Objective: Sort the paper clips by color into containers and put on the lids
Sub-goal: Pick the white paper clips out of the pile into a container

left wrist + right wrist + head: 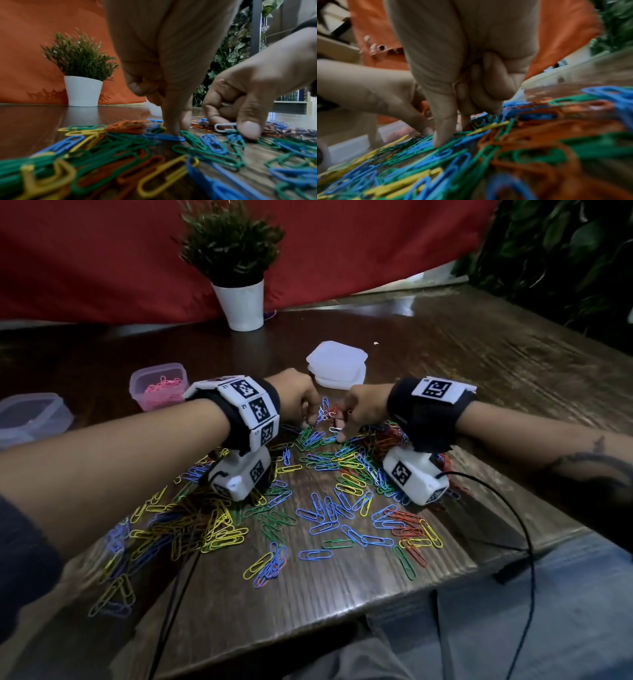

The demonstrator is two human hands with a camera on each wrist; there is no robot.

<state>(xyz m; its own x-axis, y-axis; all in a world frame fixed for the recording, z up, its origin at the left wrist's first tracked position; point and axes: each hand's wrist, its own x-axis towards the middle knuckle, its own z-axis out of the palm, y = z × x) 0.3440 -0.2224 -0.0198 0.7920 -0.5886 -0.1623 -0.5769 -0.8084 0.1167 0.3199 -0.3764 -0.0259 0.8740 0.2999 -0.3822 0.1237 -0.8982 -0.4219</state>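
Observation:
Loose paper clips (pixel 329 518) in blue, green, yellow and red cover the wooden table (pixel 462 361). My two hands meet at the far side of the pile. My left hand (pixel 310 421) has its fingers curled, and its fingertips (pixel 173 129) pinch down on the end of a blue paper clip (pixel 164 137). My right hand (pixel 339 433) is curled too; its thumb (pixel 248 128) and forefinger pinch a white paper clip (pixel 223 127). In the blurred right wrist view the right thumb (pixel 444 135) presses into green and blue clips. A pink container (pixel 159 386) at the left holds pink clips.
A clear container (pixel 30 416) stands at the far left edge. A stack of translucent lids (pixel 337 364) lies just beyond my hands. A white potted plant (pixel 239 302) stands at the back against a red cloth. Black cables (pixel 527 542) trail over the near table edge.

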